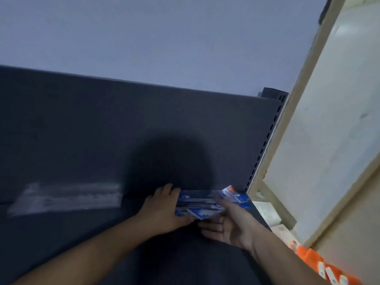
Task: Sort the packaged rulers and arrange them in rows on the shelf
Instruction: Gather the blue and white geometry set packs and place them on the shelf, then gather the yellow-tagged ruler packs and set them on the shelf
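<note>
**Both hands square up the blue ruler packs at the right end of the shelf**

Far to the left, a row of clear packaged rulers [65, 199] lies flat on the dark shelf [61, 233], its long side running along the back panel [123, 124]. It is blurred, so I cannot count the packs.

Next comes the left hand [164, 208]. It is spread wide, palm down, fingers [168, 190] pressed against the left end of a stack of blue packs [205, 202]. It pushes more than it grips.

The blue stack lies between the two hands, long side also left to right, close under the back panel and near the slotted upright [265, 145] at the shelf's right end. The packs are fanned and uneven, one corner poking up at the right.

The right hand [228, 223] is half open, its thumb over the stack's near right edge and its fingers beneath the front; it seems to have a loose hold on the lowest packs. Both hands touch the stack, so neither has to reach. The packs look to need closing together end to end.

Further right stands a pale wooden frame [308, 99], with orange packets [320, 262] below it.
</note>
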The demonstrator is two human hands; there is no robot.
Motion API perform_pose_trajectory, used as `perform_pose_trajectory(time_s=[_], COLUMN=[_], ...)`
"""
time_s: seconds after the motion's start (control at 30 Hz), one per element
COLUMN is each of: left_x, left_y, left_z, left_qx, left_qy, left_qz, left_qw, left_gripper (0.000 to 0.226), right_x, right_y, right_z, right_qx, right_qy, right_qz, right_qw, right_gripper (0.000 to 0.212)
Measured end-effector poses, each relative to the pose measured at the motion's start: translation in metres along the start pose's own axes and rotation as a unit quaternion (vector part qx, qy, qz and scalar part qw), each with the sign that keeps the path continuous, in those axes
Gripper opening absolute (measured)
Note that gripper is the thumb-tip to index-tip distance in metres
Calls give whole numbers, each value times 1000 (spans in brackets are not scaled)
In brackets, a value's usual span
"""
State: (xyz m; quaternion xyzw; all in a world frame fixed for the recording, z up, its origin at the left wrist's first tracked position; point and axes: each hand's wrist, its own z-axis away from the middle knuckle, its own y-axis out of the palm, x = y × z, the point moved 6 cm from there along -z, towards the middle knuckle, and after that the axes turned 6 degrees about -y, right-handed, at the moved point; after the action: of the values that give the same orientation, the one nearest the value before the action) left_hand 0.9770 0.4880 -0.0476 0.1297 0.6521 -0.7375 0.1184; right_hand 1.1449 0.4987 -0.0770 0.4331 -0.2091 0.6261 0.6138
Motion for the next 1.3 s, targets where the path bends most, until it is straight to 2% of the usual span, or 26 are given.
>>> perform_pose_trajectory(time_s=[0.07,0.13,0.23,0.37,0.5,0.57,0.63,0.67,0.7,0.73,0.8,0.87,1.03,1.17,1.3], left_x=[2,0,3,32,81,115,138,151,165,180,211,242,321,380,439], left_y=[12,14,8,-2,-30,-45,-58,-64,-69,-74,-84,-98,-139,-159,-153], left_z=[0,3,13,46,113,161,192,210,235,261,317,373,495,562,602], left_qx=[29,13,-16,-56,-119,-145,-161,-165,-166,-163,-158,-165,-217,-268,-278], left_qy=[-25,-39,-66,-88,-157,-207,-235,-255,-277,-300,-343,-374,-435,-466,-475], left_qz=[28,54,94,95,63,44,15,-6,-26,-41,-65,-81,-29,-13,22], left_qw=[999,998,993,990,978,966,958,953,946,939,924,909,874,843,835], left_gripper=[89,89,87,86,66,60,55,52,51,50,48,45,37,34,34], right_x=[1,1,2,-8,-30,-45,-54,-59,-67,-76,-105,-135,-200,-246,-277], right_y=[-9,-19,-13,43,129,181,218,239,267,297,360,426,573,651,712], right_z=[11,18,23,25,31,41,42,41,45,51,71,99,165,195,200], right_qx=[91,146,212,318,407,438,428,420,413,404,396,399,407,405,416], right_qy=[68,112,129,51,-22,-59,-130,-178,-234,-297,-389,-441,-524,-549,-544], right_qz=[160,287,386,439,453,491,537,561,593,629,685,690,654,636,635], right_qw=[981,940,889,839,793,751,716,691,650,594,472,412,364,360,359], right_gripper=[40,42,32,18,10,9,9,9,6,2,15,25,23,20,17])
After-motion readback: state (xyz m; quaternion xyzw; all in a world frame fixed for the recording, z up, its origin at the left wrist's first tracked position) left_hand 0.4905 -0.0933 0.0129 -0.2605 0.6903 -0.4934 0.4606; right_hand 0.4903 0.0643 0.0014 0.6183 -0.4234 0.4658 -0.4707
